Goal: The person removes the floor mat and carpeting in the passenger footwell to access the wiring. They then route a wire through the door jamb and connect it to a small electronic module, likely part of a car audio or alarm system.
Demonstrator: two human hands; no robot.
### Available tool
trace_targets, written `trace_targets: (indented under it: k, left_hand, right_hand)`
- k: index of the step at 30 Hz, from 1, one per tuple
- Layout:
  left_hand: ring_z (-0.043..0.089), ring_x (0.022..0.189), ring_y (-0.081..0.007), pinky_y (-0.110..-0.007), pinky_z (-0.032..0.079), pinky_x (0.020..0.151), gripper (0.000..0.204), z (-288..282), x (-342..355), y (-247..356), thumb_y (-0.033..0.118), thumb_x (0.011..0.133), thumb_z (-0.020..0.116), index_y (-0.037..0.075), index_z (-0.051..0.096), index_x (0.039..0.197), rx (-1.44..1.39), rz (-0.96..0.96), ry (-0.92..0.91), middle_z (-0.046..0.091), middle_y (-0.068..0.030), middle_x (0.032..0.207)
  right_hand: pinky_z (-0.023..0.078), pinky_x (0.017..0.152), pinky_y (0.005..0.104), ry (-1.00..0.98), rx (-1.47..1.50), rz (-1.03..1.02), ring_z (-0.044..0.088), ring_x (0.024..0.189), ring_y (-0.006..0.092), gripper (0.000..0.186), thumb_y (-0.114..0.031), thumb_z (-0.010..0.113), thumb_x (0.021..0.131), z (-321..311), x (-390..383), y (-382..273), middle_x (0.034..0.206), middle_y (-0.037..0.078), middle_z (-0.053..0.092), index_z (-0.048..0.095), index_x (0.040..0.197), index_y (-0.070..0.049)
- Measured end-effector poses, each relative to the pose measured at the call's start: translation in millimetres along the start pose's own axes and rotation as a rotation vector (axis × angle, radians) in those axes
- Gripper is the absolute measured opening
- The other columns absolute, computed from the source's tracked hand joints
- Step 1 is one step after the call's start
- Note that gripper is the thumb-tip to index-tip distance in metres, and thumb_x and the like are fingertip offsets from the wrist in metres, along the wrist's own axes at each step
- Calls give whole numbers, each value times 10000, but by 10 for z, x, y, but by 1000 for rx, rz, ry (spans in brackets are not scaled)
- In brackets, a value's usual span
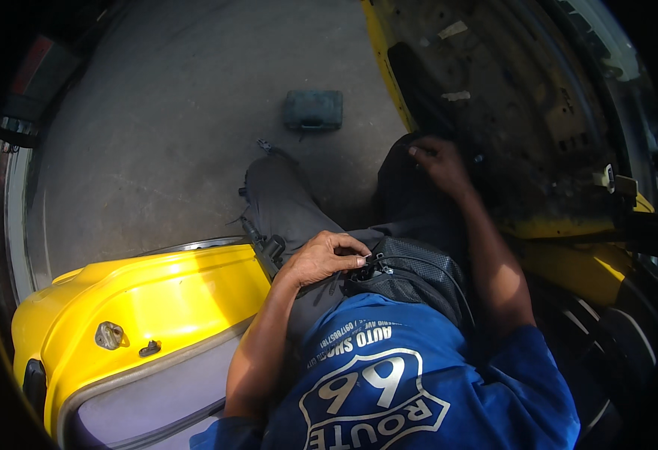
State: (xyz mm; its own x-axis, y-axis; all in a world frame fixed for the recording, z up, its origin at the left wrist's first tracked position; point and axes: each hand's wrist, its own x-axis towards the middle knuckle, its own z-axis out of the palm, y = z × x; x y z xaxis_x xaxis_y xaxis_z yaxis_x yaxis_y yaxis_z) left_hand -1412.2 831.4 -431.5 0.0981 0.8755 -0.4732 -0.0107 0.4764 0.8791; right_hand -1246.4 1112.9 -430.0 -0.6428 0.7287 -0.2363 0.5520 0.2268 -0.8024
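Observation:
My left hand point(324, 257) is at the front of a black textured pouch point(415, 266) on my lap. Its thumb and forefinger are pinched together at the pouch's edge by the zipper, and what lies between them is too small to make out. Over my right knee, my right hand point(441, 163) has its fingers curled in toward the thumb; anything held there is hidden. A dark tool-like object point(265, 247) lies against my left thigh, partly covered by my leg and wrist.
A dark teal carry case point(313, 110) stands on the grey concrete floor point(179, 112) ahead. To my left is a yellow car body panel point(171, 289) with a metal latch striker point(109, 335). On my right, an opened yellow-edged door point(509, 90) shows its dark inner side.

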Motion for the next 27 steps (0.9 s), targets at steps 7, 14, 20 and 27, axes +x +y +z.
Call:
trace_targets:
  k: [7, 14, 20, 27]
  left_hand:
    - [707, 864, -152, -267, 573, 809, 224, -9, 327, 330, 187, 958, 761, 13, 774, 1099, -116, 30, 400, 741, -66, 996]
    - [711, 776, -151, -258, 599, 643, 319, 51, 996, 307, 108, 977, 732, -43, 653, 1247, -661, 179, 558, 724, -108, 961]
    - [758, 911, -222, -274, 642, 758, 259, 98, 1146, 188, 13, 986, 681, -88, 620, 1217, -765, 288, 579, 724, -171, 1027]
    - [753, 972, -243, -301, 646, 857, 314, -9, 1119, 112, -10, 966, 693, -89, 617, 1261, -843, 361, 532, 714, -165, 1087]
  right_hand:
    - [537, 834, 329, 28, -30, -227, 700, 939, 194, 236, -175, 748, 943, -3, 48, -59, 1027, 115, 740, 770, 1080, 16]
    - [521, 811, 318, -154, 23, -255, 677, 886, 155, 186, -137, 773, 920, 34, -38, -153, 952, 87, 729, 789, 1066, -22]
    - [543, 716, 328, -156, 21, -361, 709, 796, 195, 191, -81, 804, 862, 179, -98, -144, 890, 117, 742, 786, 1043, -22]
    - [545, 750, 337, -154, 2, -328, 719, 850, 189, 208, -150, 798, 886, 231, -91, -117, 923, 115, 753, 785, 1048, -21]
